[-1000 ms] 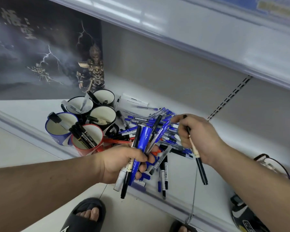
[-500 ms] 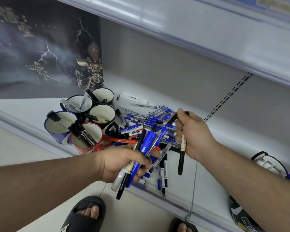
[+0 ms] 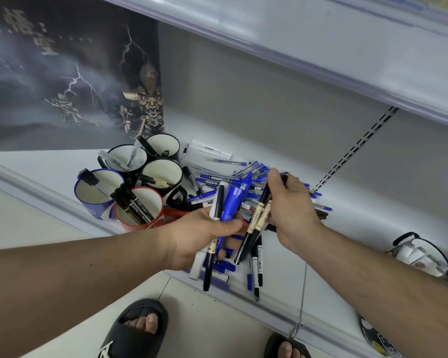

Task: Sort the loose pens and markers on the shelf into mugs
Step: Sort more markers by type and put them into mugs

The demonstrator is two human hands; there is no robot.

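The right hand (image 3: 290,210), pinching a black-and-cream marker (image 3: 256,223), has swung it toward the bundle gripped by the left hand (image 3: 202,236), while the five ceramic mugs (image 3: 140,210) hold only a few and a big blue-and-black loose pile (image 3: 243,182) remains.

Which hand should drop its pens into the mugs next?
Probably left. The left hand grips a full bundle of pens and sits right beside the red mug. The right hand holds two markers, farther from the mugs.
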